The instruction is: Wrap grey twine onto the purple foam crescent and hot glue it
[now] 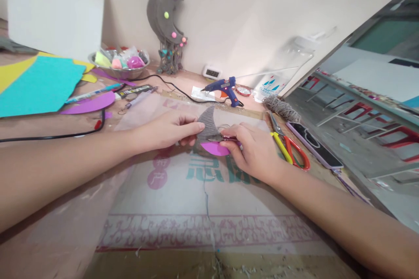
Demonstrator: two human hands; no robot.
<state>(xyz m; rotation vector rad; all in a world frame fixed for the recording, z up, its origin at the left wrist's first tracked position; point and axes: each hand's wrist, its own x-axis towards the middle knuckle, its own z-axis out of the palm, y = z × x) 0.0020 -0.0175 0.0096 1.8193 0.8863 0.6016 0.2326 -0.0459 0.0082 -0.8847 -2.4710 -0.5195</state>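
My left hand [180, 128] is closed, its thumb and fingers pinching the edge of a crescent-shaped felt piece [214, 149]. Grey yarn [208, 124] is wound in close rows over the upper part of this piece; the lower part shows bare purple. My right hand [247, 146] is closed around a slim pointed metal tool [225, 138], perhaps tweezers, whose tip lies against the yarn-covered part. A thin loop of yarn curls beside the right fingertips. The far side of the felt piece is hidden.
A blue glue gun [222, 87] stands behind the hands. On the right lie scissors [290, 144], a grey yarn bundle [281, 108] and a phone [314, 144]. Felt sheets [39, 85] and a metal bowl [131, 72] are at left. A yarn-covered moon [160, 13] hangs against the wall.
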